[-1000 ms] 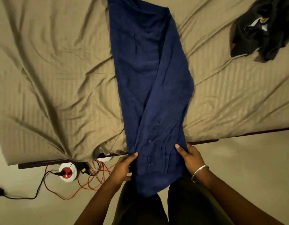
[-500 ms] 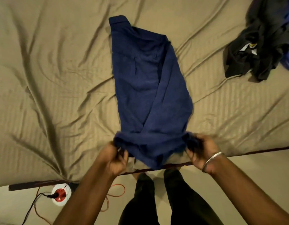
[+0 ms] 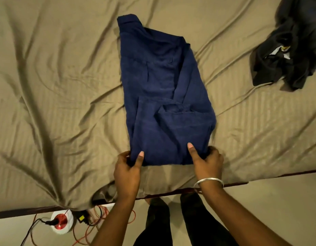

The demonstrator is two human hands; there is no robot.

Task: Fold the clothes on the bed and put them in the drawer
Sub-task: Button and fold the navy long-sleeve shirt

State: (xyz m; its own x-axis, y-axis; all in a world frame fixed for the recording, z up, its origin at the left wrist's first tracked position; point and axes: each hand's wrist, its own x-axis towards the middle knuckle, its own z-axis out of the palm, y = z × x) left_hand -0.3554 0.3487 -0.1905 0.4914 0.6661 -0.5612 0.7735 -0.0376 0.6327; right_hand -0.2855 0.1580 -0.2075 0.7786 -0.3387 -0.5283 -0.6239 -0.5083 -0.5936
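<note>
Navy cloth is pinched at both near corners: the left hand (image 3: 126, 170) has its thumb on top of the shirt (image 3: 164, 96) and its fingers curled under the near left corner, and the right hand (image 3: 206, 161) grips the near right corner the same way, thumb lying on the fabric, fingers tucked around the edge. A silver bangle (image 3: 208, 181) circles the right wrist. The shirt lies lengthwise on the bed (image 3: 56, 103), folded into a narrow strip, with a doubled layer at its near end and its far end reaching toward the bed's far edge. Its near end sits just inside the bed's near edge, roughly at the middle of that edge. The tan sheet under it is creased, with deep folds running to the near left corner. A dark pile of clothes (image 3: 294, 45) rests near the bed's right edge, well apart from the shirt. On the floor below the near edge stand a white and red socket reel (image 3: 60, 221) and tangled orange cable (image 3: 98, 217).
</note>
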